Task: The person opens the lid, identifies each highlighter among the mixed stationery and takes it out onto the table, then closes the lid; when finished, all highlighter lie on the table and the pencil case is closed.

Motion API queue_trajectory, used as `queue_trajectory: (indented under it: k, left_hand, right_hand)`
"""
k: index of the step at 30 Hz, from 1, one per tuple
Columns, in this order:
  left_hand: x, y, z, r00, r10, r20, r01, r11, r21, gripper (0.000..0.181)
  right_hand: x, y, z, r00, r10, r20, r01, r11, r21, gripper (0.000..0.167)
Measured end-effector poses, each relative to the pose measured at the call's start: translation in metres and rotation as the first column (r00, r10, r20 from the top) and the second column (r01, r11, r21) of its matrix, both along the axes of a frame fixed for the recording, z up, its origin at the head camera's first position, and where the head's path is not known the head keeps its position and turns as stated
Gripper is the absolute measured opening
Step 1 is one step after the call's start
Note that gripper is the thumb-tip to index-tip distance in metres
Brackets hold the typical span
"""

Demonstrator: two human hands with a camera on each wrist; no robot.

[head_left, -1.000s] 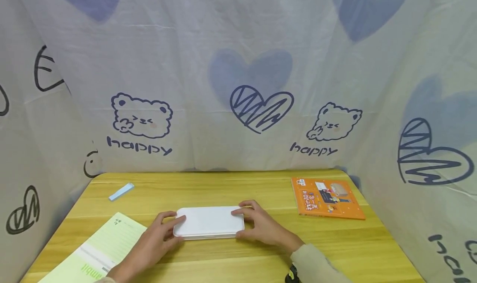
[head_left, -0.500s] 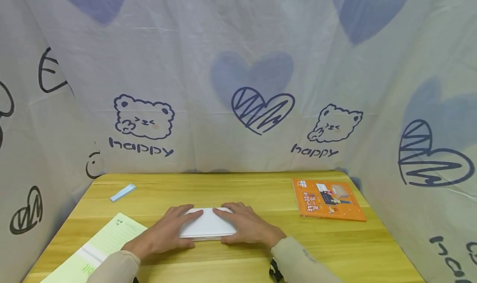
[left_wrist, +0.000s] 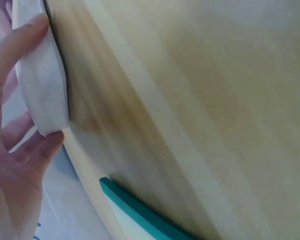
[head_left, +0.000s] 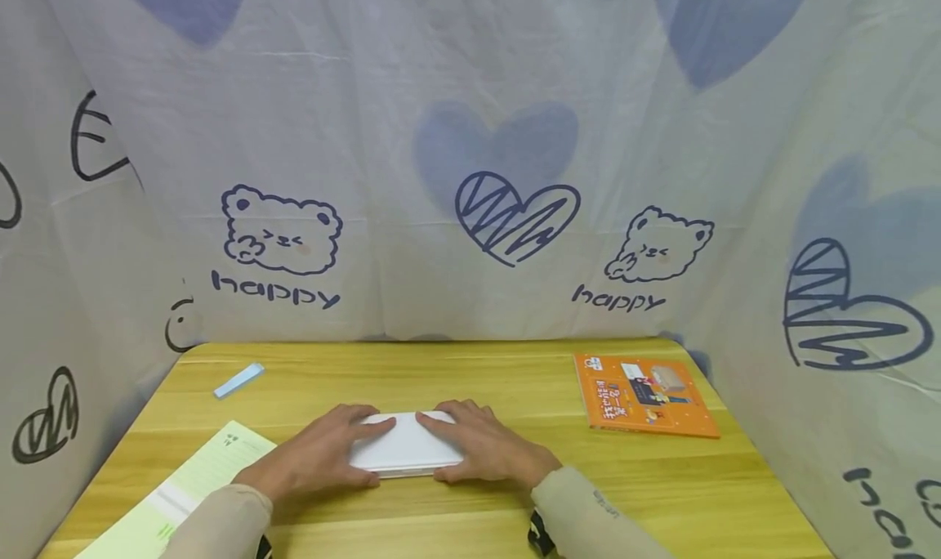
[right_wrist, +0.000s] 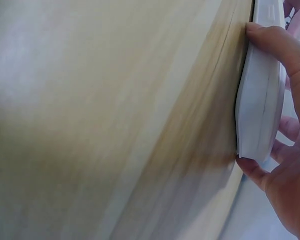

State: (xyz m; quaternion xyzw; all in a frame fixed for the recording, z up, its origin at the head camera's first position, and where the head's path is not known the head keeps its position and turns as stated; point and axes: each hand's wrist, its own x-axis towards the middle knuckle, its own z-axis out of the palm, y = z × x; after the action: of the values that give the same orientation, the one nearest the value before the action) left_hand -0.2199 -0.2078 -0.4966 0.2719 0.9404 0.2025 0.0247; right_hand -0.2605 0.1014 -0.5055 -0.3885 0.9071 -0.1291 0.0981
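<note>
A flat white case [head_left: 407, 443] with rounded corners lies on the wooden table, in the middle near the front. My left hand [head_left: 323, 451] grips its left end, with the thumb along the near side and fingers over the top and round the far side. At the opposite end my right hand [head_left: 491, 444] holds it the same way. In the left wrist view the thumb presses the side wall of the case [left_wrist: 42, 82], while other fingertips touch its end. The right wrist view shows thumb and fingers around the case [right_wrist: 260, 95], whose lid seam is visible.
A pale green notepad [head_left: 209, 469] lies at the left, partly under the left sleeve. Behind it is a small light blue strip [head_left: 238, 380]. An orange book [head_left: 647, 395] lies at the back right. Patterned white curtains [head_left: 412, 281] surround the wooden table [head_left: 441, 371].
Both hands have slid inward from the ends of the white case and now cover more of it. The case stays in about the same place. The last half second shows hardly any movement.
</note>
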Motion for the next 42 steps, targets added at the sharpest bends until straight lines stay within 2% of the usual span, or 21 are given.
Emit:
queue_trajectory:
  k: [6, 10, 12, 15, 18, 21, 26, 28, 29, 32, 35, 38, 42]
  left_hand:
    - [-0.007, -0.004, 0.005, 0.999, -0.035, 0.034, 0.035, 0.999, 0.017, 0.077]
    - [-0.009, -0.006, 0.009, 0.996, -0.059, 0.071, 0.055, 0.997, 0.056, 0.075]
    - [-0.011, -0.007, 0.011, 0.993, -0.062, 0.098, 0.055, 0.996, 0.074, 0.076]
    - [-0.013, -0.009, 0.011, 0.985, -0.039, 0.168, 0.017, 0.991, 0.130, 0.076]
    - [-0.015, -0.011, 0.010, 0.975, -0.010, 0.220, -0.035, 0.979, 0.200, 0.073]
    - [-0.017, -0.013, 0.008, 0.965, 0.026, 0.262, -0.098, 0.960, 0.263, 0.067]
    - [-0.020, -0.016, 0.009, 0.941, 0.069, 0.331, -0.174, 0.938, 0.299, 0.054]
    - [-0.022, -0.016, 0.010, 0.936, 0.075, 0.343, -0.187, 0.934, 0.305, 0.049]
    - [-0.023, -0.017, 0.011, 0.937, 0.080, 0.341, -0.191, 0.933, 0.304, 0.048]
    - [-0.026, -0.016, 0.011, 0.937, 0.097, 0.335, -0.207, 0.928, 0.309, 0.046]
    - [-0.027, -0.016, 0.010, 0.938, 0.117, 0.326, -0.220, 0.929, 0.297, 0.048]
    - [-0.026, -0.019, 0.011, 0.946, 0.115, 0.304, -0.215, 0.923, 0.319, 0.057]
    - [-0.022, -0.028, 0.018, 0.951, 0.183, 0.247, -0.273, 0.875, 0.401, 0.060]
  right_hand:
    - [0.001, 0.002, 0.000, 1.000, 0.030, -0.007, -0.030, 1.000, -0.011, 0.089]
    - [0.000, 0.002, 0.000, 1.000, 0.012, 0.010, -0.012, 1.000, -0.029, 0.092]
    - [-0.002, 0.002, 0.000, 0.999, -0.007, 0.036, 0.009, 0.998, -0.057, 0.094]
    - [-0.004, 0.007, 0.001, 0.996, -0.032, 0.083, 0.043, 0.990, -0.136, 0.096]
    - [-0.005, 0.018, 0.004, 0.988, -0.062, 0.141, 0.097, 0.962, -0.254, 0.094]
    - [-0.005, 0.032, 0.008, 0.975, -0.092, 0.204, 0.163, 0.915, -0.369, 0.087]
    - [-0.006, 0.053, 0.008, 0.952, -0.055, 0.300, 0.222, 0.800, -0.557, 0.052]
    - [-0.006, 0.058, 0.007, 0.951, -0.036, 0.307, 0.221, 0.773, -0.595, 0.035]
    - [-0.006, 0.060, 0.007, 0.953, -0.034, 0.302, 0.216, 0.773, -0.597, 0.029]
    - [-0.005, 0.065, 0.004, 0.966, -0.017, 0.257, 0.169, 0.796, -0.582, 0.020]
    - [-0.005, 0.065, 0.001, 0.971, 0.011, 0.239, 0.132, 0.809, -0.573, 0.030]
    - [-0.007, 0.062, -0.001, 0.960, 0.021, 0.278, 0.155, 0.787, -0.597, 0.041]
    - [-0.011, 0.056, -0.001, 0.940, -0.001, 0.340, 0.226, 0.749, -0.623, 0.049]
